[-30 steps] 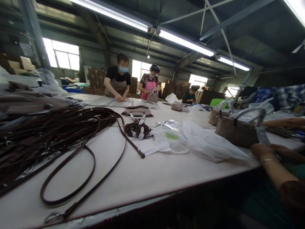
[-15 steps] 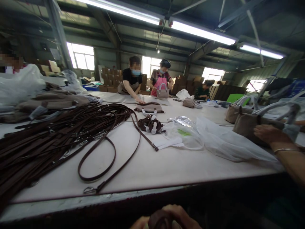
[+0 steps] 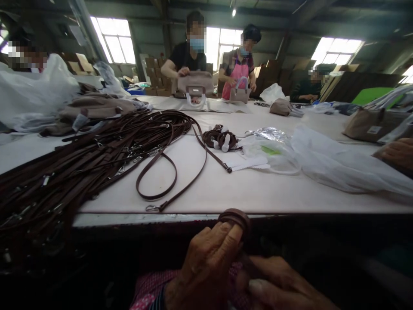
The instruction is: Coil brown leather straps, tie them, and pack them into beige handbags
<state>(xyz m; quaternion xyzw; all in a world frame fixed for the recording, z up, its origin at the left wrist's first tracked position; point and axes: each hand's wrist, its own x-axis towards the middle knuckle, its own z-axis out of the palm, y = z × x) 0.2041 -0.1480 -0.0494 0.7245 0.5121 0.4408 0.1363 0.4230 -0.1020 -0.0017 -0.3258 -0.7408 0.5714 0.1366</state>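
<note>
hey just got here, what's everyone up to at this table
The person wearing the camera has a coiled brown strap in the left hand, just off the table's near edge; the right hand is close below it, its grip blurred. A big pile of brown straps lies on the left of the table. Across it, a co-worker in black has a hand on top of a taupe bag.

Past the rolled brown leather strap [image 3: 238, 214] in the left hand [image 3: 208, 256], there is room to pass along the white tabletop [image 3: 274, 191] between the looped dark brown leather strap [image 3: 152, 197] and the crumpled translucent plastic sheet [image 3: 345, 168]; leftward, a tangled heap of dark brown straps [image 3: 97, 157] blocks the way.
</note>
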